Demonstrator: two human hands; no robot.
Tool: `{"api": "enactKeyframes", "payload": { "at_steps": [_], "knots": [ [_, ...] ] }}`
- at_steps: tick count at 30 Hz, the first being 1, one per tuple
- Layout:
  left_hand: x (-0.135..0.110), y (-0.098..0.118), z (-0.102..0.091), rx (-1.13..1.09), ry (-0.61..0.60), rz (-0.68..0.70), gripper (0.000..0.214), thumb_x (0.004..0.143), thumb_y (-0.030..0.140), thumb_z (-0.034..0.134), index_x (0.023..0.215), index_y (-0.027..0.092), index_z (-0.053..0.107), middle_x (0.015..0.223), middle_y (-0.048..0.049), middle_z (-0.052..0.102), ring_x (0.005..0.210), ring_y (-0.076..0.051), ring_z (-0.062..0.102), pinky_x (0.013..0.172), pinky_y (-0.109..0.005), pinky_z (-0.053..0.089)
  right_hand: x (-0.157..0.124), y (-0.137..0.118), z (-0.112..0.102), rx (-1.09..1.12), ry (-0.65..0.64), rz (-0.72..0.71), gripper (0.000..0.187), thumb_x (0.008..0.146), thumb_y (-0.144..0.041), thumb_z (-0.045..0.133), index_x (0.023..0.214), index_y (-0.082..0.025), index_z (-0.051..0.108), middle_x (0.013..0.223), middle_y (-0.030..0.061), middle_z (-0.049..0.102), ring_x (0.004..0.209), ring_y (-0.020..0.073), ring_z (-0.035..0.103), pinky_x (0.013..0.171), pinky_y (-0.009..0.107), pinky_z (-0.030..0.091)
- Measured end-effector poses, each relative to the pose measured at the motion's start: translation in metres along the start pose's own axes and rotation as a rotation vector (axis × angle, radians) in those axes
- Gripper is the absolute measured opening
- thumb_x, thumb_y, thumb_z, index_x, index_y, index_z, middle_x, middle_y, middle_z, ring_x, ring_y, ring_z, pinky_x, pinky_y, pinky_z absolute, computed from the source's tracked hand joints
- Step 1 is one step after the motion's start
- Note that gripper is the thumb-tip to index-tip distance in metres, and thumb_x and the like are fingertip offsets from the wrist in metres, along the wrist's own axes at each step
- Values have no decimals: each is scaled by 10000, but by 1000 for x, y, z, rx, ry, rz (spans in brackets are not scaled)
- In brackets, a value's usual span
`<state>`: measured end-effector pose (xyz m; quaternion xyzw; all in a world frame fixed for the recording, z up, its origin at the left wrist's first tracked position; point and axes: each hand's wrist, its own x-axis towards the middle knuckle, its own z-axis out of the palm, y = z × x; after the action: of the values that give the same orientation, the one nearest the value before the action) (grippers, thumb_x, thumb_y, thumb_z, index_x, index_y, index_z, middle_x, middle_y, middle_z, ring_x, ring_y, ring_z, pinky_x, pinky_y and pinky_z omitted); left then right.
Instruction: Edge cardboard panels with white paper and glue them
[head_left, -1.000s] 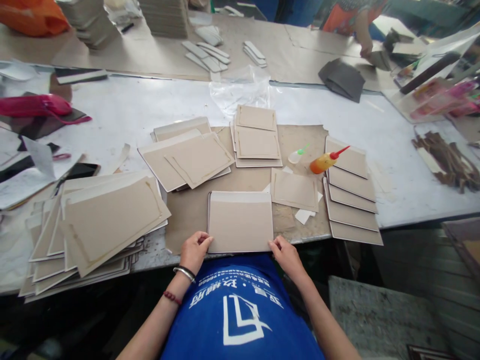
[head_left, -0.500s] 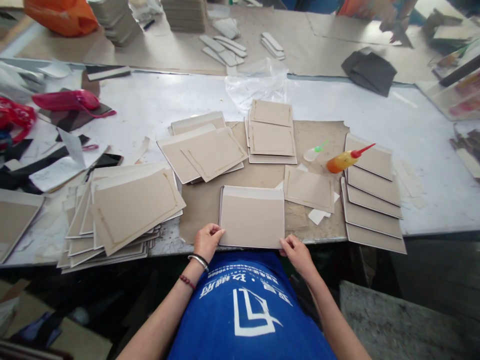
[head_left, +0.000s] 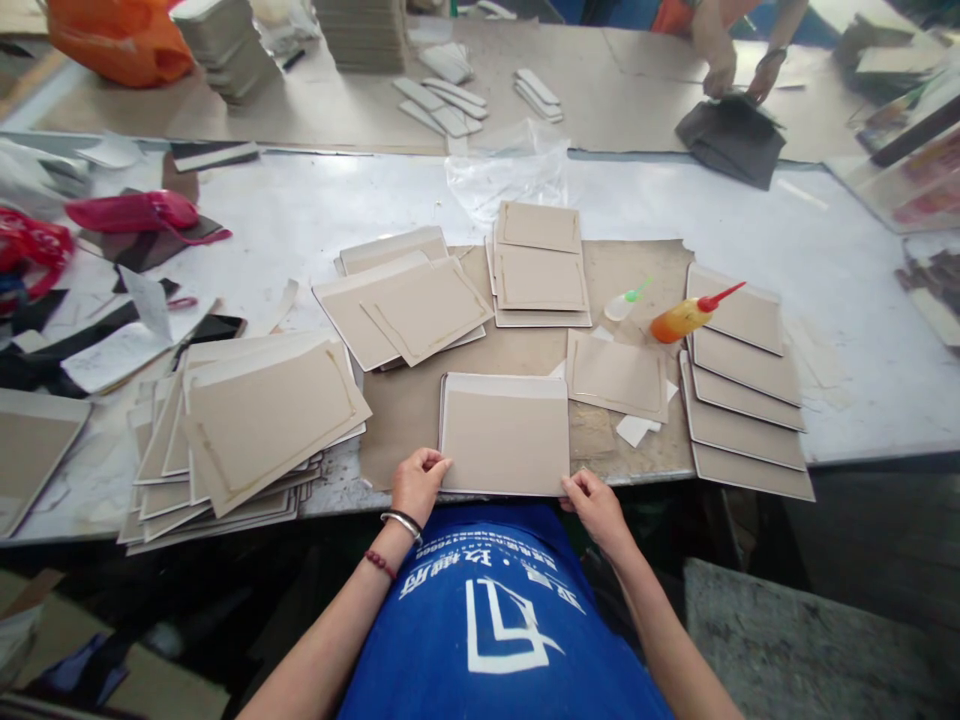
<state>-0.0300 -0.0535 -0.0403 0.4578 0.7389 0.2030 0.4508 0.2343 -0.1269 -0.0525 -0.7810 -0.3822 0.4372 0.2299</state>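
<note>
Pinching cardboard panel [head_left: 504, 440] by near corners, left hand [head_left: 417, 485], right hand [head_left: 596, 507], fingers closed on edge

Left hand [head_left: 417, 484], right hand [head_left: 594, 505] pinch near corners of cardboard panel [head_left: 504, 436]; glue bottle [head_left: 686, 316] near.
</note>
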Motion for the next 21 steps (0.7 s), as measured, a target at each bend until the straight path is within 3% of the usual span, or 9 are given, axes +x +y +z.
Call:
{"api": "enactKeyframes", "payload": {
  "at_steps": [11,21],
  "knots": [
    [-3,7,-2,1,14,9,218,564,396,577,590,180,593,542,-3,590,559,-158,528,575,-275,406,1,-4,3,-100,16,33,276,767,-428,431,587,-218,443,539,-5,599,553,156,600,567,254,444],
    [0,-8,0,-71,-11,2,347,549,483,611,682,162,615,550,3,588,511,-140,504,515,-264,419,1,-5,5,-144,44,38,237,783,-351,453,593,-210,445,533,-23,579,545,128,586,567,214,413]
  ]
}}
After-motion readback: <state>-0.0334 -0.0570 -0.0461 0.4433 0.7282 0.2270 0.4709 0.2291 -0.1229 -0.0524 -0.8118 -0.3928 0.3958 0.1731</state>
